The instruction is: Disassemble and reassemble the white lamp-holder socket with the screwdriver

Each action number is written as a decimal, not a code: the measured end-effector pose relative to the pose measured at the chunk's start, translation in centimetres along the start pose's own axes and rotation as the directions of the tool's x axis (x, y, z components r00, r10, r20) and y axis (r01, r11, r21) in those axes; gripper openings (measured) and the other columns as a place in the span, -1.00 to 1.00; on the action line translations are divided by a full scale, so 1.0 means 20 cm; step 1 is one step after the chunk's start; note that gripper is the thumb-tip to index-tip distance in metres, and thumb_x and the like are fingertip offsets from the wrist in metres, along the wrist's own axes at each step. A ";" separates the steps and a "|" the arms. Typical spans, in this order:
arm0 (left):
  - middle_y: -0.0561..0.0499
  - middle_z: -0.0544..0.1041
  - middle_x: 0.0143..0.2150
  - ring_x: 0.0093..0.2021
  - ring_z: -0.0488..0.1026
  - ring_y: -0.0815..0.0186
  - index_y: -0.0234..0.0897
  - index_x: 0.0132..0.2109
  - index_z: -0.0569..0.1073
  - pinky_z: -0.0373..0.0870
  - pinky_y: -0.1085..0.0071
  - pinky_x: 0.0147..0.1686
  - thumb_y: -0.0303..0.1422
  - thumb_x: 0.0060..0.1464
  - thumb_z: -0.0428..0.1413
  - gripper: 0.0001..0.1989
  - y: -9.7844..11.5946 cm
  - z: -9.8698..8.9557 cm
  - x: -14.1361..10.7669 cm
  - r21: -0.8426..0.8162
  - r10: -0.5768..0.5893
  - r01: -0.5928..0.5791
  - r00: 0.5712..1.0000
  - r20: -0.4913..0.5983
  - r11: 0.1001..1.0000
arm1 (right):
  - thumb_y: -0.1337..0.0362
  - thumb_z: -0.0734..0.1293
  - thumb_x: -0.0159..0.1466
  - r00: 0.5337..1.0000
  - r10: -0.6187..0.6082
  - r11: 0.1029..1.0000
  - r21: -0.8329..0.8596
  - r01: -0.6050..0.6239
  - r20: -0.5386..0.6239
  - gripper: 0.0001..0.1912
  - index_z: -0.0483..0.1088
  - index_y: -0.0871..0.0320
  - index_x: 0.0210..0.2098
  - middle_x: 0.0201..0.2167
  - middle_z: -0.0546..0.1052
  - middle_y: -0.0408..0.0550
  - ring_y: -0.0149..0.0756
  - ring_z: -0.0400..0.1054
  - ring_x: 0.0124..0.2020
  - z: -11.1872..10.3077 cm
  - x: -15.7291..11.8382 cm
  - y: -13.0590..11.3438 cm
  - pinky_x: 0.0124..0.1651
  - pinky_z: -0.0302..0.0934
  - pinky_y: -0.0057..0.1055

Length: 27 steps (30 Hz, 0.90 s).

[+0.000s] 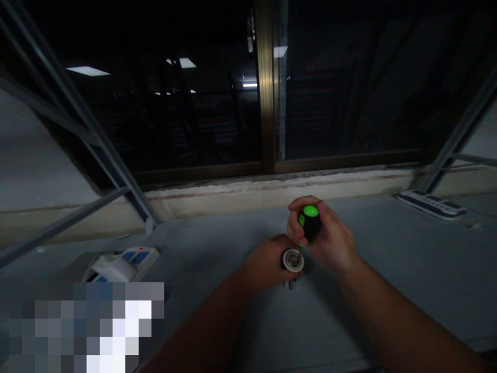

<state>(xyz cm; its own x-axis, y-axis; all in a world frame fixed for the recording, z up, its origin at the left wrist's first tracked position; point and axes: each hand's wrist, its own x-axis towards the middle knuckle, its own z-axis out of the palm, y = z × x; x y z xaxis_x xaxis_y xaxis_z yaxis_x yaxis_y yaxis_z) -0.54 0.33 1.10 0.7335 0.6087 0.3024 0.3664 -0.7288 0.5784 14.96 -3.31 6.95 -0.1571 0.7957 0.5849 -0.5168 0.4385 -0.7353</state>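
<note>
**Glossy plastic and pale fitting at the grip**

The screwdriver handle [309, 223] in the right hand [324, 241] is smooth, shiny black plastic with a glossy green cap. Just below the grip, the round fitting [292, 260] in the left hand [267, 261] has a pale ring around a metal centre. Beyond the grip, the tabletop [373, 290] looks matt, and the power strip [432, 204] is smooth plastic.

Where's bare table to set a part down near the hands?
Widest patch: grey tabletop right of the right hand, below the far-right power strip. Another lies in front of the round metal fitting, between the forearms. Crowded: centre, where the left hand holds the fitting under the screwdriver, and left, at the power strip with white plug.
</note>
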 end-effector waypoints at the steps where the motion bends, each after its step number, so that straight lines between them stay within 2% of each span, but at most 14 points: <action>1: -0.02 0.55 -0.17 -0.20 0.50 0.24 -0.28 -0.12 0.47 0.39 0.38 -0.20 -0.29 -0.02 0.33 -0.67 0.00 0.00 0.00 -0.002 0.000 0.000 1.000 -0.008 1.000 | -0.14 0.16 0.41 0.999 -0.037 0.999 0.023 0.037 0.011 -0.64 0.32 -0.02 -0.10 -0.54 0.34 -0.26 -0.45 0.09 -0.64 0.00 0.00 0.01 -0.56 0.06 -0.47; 3: -0.03 0.55 -0.16 -0.20 0.50 0.24 -0.28 -0.12 0.48 0.40 0.38 -0.21 -0.29 -0.02 0.33 -0.67 0.00 0.00 0.00 -0.011 -0.009 0.009 1.000 -0.023 1.000 | -0.10 0.32 0.34 0.993 -0.117 0.993 0.037 0.116 0.028 -0.71 0.26 -0.11 -0.12 -0.42 0.39 -0.28 -0.51 0.08 -0.65 0.00 0.00 0.02 -0.59 0.02 -0.51; 5: -0.03 0.56 -0.17 -0.21 0.50 0.25 -0.28 -0.11 0.48 0.39 0.38 -0.21 -0.30 0.00 0.32 -0.68 0.00 0.00 0.00 -0.022 -0.021 0.021 0.999 -0.028 1.000 | 0.03 0.44 0.27 0.987 -0.163 0.987 -0.008 0.163 0.009 -0.71 0.28 -0.10 -0.15 -0.26 0.41 -0.25 -0.52 0.22 -0.59 -0.01 -0.01 0.03 -0.60 0.07 -0.53; 7: -0.02 0.56 -0.17 -0.22 0.49 0.26 -0.28 -0.11 0.47 0.38 0.39 -0.23 -0.30 0.00 0.31 -0.69 0.00 0.00 0.00 -0.020 -0.027 0.027 0.999 -0.025 0.999 | 0.07 0.40 0.32 0.991 -0.130 0.989 -0.073 0.127 -0.035 -0.79 0.36 -0.02 -0.14 -0.21 0.42 -0.17 -0.45 0.36 -0.48 -0.01 -0.01 0.03 -0.54 0.19 -0.49; 9: 0.00 0.56 -0.19 -0.22 0.50 0.26 -0.27 -0.11 0.47 0.38 0.40 -0.23 -0.31 -0.01 0.32 -0.68 0.00 0.00 -0.01 -0.013 -0.024 0.024 0.999 -0.022 1.000 | 0.00 0.24 0.42 0.996 -0.064 0.995 -0.081 0.058 -0.065 -0.71 0.41 0.06 -0.11 -0.33 0.46 -0.11 -0.38 0.40 -0.45 -0.01 -0.01 0.02 -0.49 0.25 -0.44; 12: 0.01 0.57 -0.19 -0.22 0.50 0.27 -0.26 -0.11 0.47 0.37 0.42 -0.25 -0.33 -0.02 0.32 -0.68 0.00 0.00 -0.01 -0.003 -0.033 0.033 0.999 -0.019 0.999 | -0.05 0.08 0.48 0.995 -0.057 0.998 -0.027 0.055 -0.086 -0.62 0.35 0.05 -0.04 -0.54 0.44 -0.18 -0.43 0.27 -0.63 0.00 -0.01 0.01 -0.58 0.15 -0.47; 13: 0.01 0.57 -0.19 -0.23 0.50 0.27 -0.26 -0.11 0.47 0.37 0.43 -0.26 -0.33 -0.03 0.33 -0.67 0.00 0.00 -0.01 -0.005 -0.040 0.040 0.999 -0.021 0.999 | -0.09 0.10 0.46 0.993 -0.089 0.996 0.003 0.089 -0.078 -0.65 0.31 0.00 -0.04 -0.53 0.44 -0.22 -0.45 0.21 -0.67 0.00 -0.01 0.01 -0.62 0.09 -0.50; 15: 0.00 0.57 -0.17 -0.23 0.51 0.27 -0.26 -0.11 0.47 0.37 0.43 -0.28 -0.32 -0.04 0.34 -0.66 0.00 0.00 0.00 -0.012 -0.051 0.051 0.998 -0.026 0.999 | -0.12 0.25 0.38 0.985 -0.162 0.985 0.047 0.166 -0.064 -0.70 0.24 -0.09 -0.11 -0.40 0.46 -0.25 -0.51 0.19 -0.68 0.00 0.00 0.01 -0.66 0.02 -0.55; 18: -0.01 0.57 -0.17 -0.23 0.50 0.27 -0.26 -0.10 0.46 0.37 0.42 -0.27 -0.29 -0.04 0.35 -0.64 0.00 0.00 0.00 -0.002 -0.063 0.063 0.997 -0.036 0.998 | 0.04 0.46 0.25 0.974 -0.209 0.978 0.004 0.211 -0.090 -0.69 0.26 -0.06 -0.20 -0.20 0.41 -0.25 -0.53 0.31 -0.59 0.00 0.00 0.02 -0.67 0.08 -0.58; 20: 0.00 0.57 -0.18 -0.23 0.51 0.26 -0.25 -0.12 0.46 0.37 0.41 -0.25 -0.28 -0.05 0.35 -0.64 0.00 0.00 0.00 0.019 -0.063 0.064 0.997 -0.038 0.998 | 0.05 0.39 0.31 0.982 -0.145 0.989 -0.053 0.139 -0.124 -0.78 0.34 0.01 -0.21 -0.24 0.43 -0.19 -0.48 0.37 -0.54 0.00 0.00 0.02 -0.61 0.20 -0.53; 23: 0.00 0.58 -0.17 -0.22 0.51 0.26 -0.25 -0.12 0.46 0.37 0.40 -0.24 -0.29 -0.04 0.35 -0.65 0.01 0.00 0.00 0.022 -0.056 0.057 0.998 -0.035 0.998 | -0.04 0.17 0.45 0.989 -0.045 0.998 -0.042 0.039 -0.142 -0.66 0.38 0.08 -0.17 -0.47 0.45 -0.17 -0.44 0.33 -0.60 0.00 0.00 0.01 -0.59 0.20 -0.48; 25: 0.00 0.58 -0.17 -0.24 0.51 0.28 -0.25 -0.10 0.46 0.37 0.42 -0.26 -0.30 -0.03 0.34 -0.65 0.01 0.00 0.00 0.005 -0.064 0.065 0.997 -0.030 0.998 | -0.13 0.13 0.44 0.991 -0.066 0.998 0.011 0.068 -0.114 -0.62 0.32 0.01 -0.09 -0.54 0.42 -0.23 -0.47 0.22 -0.68 0.01 0.00 0.01 -0.64 0.10 -0.52; 27: 0.00 0.58 -0.17 -0.25 0.51 0.29 -0.25 -0.08 0.46 0.36 0.42 -0.28 -0.29 -0.03 0.33 -0.64 0.01 0.00 0.00 -0.001 -0.081 0.081 0.996 -0.028 0.997 | -0.19 0.24 0.35 0.986 -0.145 0.988 0.049 0.149 -0.087 -0.63 0.22 -0.09 -0.07 -0.45 0.44 -0.29 -0.53 0.14 -0.72 0.01 0.00 0.02 -0.67 0.02 -0.56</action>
<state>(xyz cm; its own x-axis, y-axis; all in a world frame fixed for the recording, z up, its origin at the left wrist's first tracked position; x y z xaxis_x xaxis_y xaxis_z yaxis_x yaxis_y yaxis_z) -0.55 0.11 1.27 0.6849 0.6746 0.2756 0.4240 -0.6765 0.6021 14.65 -3.15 6.75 -0.0073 0.7571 0.6532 -0.5754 0.5311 -0.6220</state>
